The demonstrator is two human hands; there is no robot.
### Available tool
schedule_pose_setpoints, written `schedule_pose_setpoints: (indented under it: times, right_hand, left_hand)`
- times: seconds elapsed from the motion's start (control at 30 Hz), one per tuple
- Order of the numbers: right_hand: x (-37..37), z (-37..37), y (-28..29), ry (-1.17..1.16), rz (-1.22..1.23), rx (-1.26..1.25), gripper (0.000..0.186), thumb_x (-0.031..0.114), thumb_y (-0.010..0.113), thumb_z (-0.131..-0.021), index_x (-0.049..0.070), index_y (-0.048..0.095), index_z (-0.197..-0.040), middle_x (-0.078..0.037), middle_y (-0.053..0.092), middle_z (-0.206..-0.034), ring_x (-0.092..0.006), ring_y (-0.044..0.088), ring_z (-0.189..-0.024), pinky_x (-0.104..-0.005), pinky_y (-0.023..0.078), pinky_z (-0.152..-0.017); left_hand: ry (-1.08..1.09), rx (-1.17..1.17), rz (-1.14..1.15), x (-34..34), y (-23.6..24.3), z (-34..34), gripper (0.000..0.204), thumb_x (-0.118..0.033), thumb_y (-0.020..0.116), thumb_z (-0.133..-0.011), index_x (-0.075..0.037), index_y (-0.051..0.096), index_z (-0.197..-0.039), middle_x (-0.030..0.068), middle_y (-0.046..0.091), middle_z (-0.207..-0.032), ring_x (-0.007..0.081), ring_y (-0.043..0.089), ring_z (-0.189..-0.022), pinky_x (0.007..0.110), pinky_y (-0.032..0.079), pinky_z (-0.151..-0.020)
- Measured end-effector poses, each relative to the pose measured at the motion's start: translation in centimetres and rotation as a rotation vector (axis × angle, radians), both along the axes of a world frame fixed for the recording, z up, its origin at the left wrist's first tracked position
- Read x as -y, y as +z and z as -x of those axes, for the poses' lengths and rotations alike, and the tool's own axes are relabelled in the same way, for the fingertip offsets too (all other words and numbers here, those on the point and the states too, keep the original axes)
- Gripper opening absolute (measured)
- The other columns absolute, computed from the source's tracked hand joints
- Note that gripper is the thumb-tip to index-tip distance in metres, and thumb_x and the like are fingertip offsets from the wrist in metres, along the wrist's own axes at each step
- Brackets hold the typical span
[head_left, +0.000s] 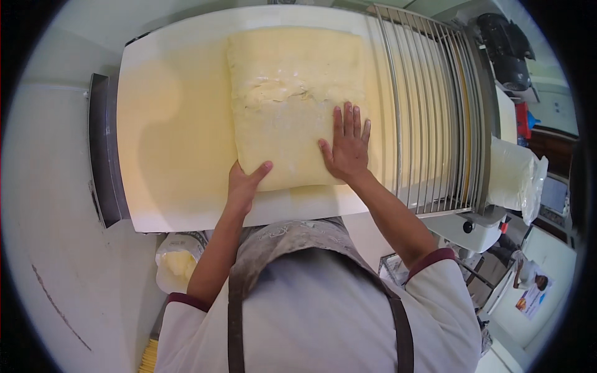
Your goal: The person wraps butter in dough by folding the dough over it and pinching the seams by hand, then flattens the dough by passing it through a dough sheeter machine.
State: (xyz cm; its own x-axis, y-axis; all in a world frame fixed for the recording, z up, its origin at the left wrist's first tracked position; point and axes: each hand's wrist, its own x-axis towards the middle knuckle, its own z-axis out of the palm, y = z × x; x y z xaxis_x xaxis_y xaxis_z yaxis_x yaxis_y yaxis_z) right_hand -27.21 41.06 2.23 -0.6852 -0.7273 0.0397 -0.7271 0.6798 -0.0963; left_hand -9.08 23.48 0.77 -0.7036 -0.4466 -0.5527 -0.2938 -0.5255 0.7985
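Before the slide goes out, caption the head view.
Pale dough slab on a white work surface, right hand flat on top, left hand at its near-left corner.

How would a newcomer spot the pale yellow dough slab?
Find the broad white surface beside the silver-barred guard. There, the bare left hand and right hand touch the dough slab, set apart by its thick, squarish shape and ragged crosswise crease.

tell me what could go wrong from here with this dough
The ragged seam across part of the dough slab might open further if the slab is pulled. The left hand, with its thumb on top at the near left corner, could dent or stretch that corner. The right hand lies flat near the right edge, so pressing hard there might thin that side.
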Motion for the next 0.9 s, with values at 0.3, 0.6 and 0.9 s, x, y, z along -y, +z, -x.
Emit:
schedule_pose_setpoints:
  times: [0.3, 0.6, 0.9]
  right_hand:
    - [6.5, -3.2, 0.8, 0.003, 0.010, -0.002, 0.083, 0.048, 0.048, -0.090, 0.000, 0.016, -0.149, -0.024, 0.011, -0.155, -0.0396, 0.009, -0.144, -0.0613, 0.003, -0.112]
    - [10.9, -6.4, 0.6, -0.013, 0.020, 0.024, 0.080, 0.046, 0.045, -0.092, 0.002, 0.013, -0.150, -0.021, 0.006, -0.157, -0.0378, 0.005, -0.145, -0.0597, 0.003, -0.113]
    - [14.8, -8.5, 0.4, 0.039, 0.065, 0.096, 0.078, 0.043, 0.046, -0.092, 0.001, 0.014, -0.149, -0.023, 0.006, -0.156, -0.0397, 0.005, -0.145, -0.0606, 0.003, -0.112]
  left_hand:
    - [0.086, -0.035, -0.037, -0.2, -0.1, -0.3, 0.051, -0.012, 0.075, -0.081, 0.003, 0.050, -0.123, 0.0118, 0.062, -0.113, 0.0185, 0.060, -0.101, 0.030, 0.048, -0.089]
    - [0.100, -0.073, 0.025, 0.0, -0.7, -0.6, 0.044, -0.013, 0.072, -0.084, 0.003, 0.052, -0.121, 0.0101, 0.064, -0.111, 0.0169, 0.061, -0.097, 0.031, 0.049, -0.084]
    - [0.056, -0.223, -0.389, 1.4, -2.6, -4.1, 0.038, -0.013, 0.063, -0.091, 0.002, 0.051, -0.124, 0.0070, 0.061, -0.116, 0.0139, 0.057, -0.103, 0.029, 0.045, -0.090]
